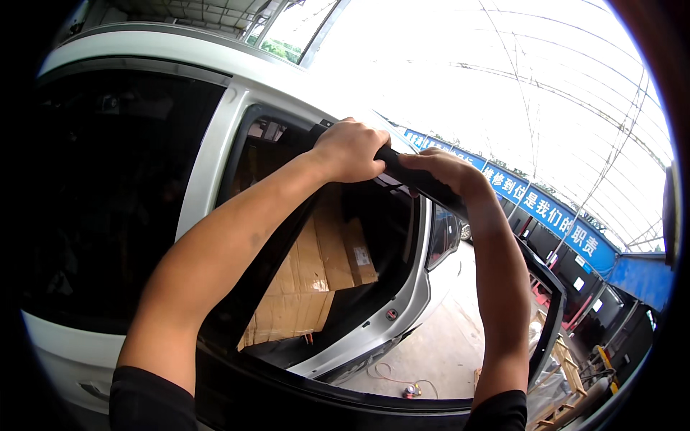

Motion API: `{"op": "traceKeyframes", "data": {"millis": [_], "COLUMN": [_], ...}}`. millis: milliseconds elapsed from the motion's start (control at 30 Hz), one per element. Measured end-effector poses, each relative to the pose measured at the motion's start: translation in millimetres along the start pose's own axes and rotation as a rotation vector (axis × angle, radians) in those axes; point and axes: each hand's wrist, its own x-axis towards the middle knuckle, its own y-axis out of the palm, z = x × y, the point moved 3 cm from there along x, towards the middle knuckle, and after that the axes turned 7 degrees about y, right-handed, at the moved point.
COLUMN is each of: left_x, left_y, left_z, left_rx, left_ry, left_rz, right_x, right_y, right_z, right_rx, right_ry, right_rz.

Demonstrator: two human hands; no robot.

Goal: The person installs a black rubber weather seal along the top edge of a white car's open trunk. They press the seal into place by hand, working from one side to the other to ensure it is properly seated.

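An open car door stands in front of me, and its black upper window frame [420,179] slants down to the right. My left hand [352,149] is closed over this frame near its upper left end, knuckles up. A short way to the right, my right hand [444,169] wraps over the same frame, its fingers partly hidden on the far side. Both arms are raised, the right one crossing in front of the door's window opening. Behind the frame is the silver car body [205,154] with its dark side window [122,187].
Large cardboard boxes [298,276] lie inside the car. On the concrete floor [445,323] beyond the door sits a gauge [411,391] with a thin hose. Wooden framing [564,381] stands at the lower right, below a long blue banner [528,192].
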Motion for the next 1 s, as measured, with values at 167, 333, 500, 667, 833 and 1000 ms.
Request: {"op": "traceKeyframes", "data": {"millis": [167, 333, 500, 667, 833, 1000], "left_x": [1.0, -0.8, -0.6, -0.5, -0.6, -1.5], "left_y": [2.5, 1.5, 3.2, 4.0, 2.7, 2.6], "left_z": [1.8, -0.3, -1.9, -2.5, -4.2, -4.5], "left_rx": [-0.03, -0.033, -0.001, 0.003, -0.03, -0.008], "left_ry": [-0.005, 0.003, 0.023, 0.026, 0.031, 0.006], "left_rz": [-0.02, -0.03, -0.055, -0.045, -0.076, -0.055], "right_x": [-9.8, -10.9, -3.9, 3.1, 6.4, 3.1], "right_y": [5.1, -1.6, -6.4, 2.7, 8.3, 5.5], "right_z": [3.1, -10.7, 0.2, -1.1, 1.2, -0.1], "right_rx": [-0.144, 0.03, -0.052, 0.032, -0.112, -0.099], "right_ry": [-0.014, -0.134, -0.031, -0.034, -0.033, -0.094], "right_rz": [-0.107, -0.002, 0.062, 0.021, -0.133, -0.198]}}
